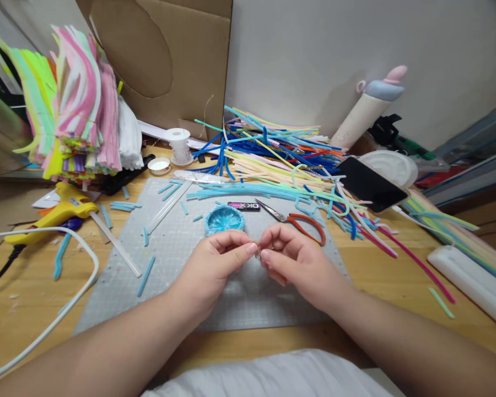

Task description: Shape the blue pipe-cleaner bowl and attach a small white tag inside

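Both hands meet over the grey cutting mat. My left hand and my right hand have their fingertips pinched together on a tiny clear or silvery piece, too small to name. Just beyond the fingers lies a round blue woven pipe-cleaner piece. Red-handled scissors rest right behind my right hand, and a small black utility knife lies beside the blue piece.
A yellow glue gun with a white cable lies at the left. Bundles of pipe cleaners hang at the back left and a loose heap at the back. A black phone, thread spool and cardboard stand around.
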`<state>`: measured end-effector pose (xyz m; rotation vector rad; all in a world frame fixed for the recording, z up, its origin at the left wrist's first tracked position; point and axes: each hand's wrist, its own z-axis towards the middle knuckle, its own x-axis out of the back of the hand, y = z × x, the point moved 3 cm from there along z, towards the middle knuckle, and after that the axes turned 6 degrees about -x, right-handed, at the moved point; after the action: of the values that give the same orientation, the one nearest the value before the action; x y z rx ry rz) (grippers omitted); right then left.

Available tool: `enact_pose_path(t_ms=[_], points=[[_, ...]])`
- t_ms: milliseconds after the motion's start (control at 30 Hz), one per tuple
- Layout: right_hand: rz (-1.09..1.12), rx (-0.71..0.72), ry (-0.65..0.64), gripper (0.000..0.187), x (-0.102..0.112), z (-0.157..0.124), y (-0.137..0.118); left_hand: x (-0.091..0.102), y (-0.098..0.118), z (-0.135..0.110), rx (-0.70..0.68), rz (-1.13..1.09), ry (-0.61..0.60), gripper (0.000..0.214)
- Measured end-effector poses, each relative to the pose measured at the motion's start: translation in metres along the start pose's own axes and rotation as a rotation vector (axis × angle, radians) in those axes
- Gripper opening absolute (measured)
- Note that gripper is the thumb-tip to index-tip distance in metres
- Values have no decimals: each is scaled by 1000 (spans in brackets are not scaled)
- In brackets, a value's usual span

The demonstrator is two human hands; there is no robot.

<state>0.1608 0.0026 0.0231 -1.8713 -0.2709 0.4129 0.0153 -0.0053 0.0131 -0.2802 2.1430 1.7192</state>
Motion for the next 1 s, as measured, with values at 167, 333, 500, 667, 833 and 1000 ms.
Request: enact_pose_path(t_ms=[167,333,500,667,833,1000], points=[[-187,201,56,10,0,-3,-6,-2,-1,0,90,-99,-2,19],[-271,295,80,6,0,-3,-3,-4,-1,1,110,-140,-35,23],[-449,391,106,2,2,-4,-6,-4,-3,2,117,-169,-53,22],[-545,470,116,3,5,-7,-8,0,-2,1,108,-119,-36,20],[-643,532,105,5,6,-8,-10,1,-1,1,82,-57,-36,19],[-686,603,51,10,3,-7,-15,0,-1,2,79,-18,-41,21]])
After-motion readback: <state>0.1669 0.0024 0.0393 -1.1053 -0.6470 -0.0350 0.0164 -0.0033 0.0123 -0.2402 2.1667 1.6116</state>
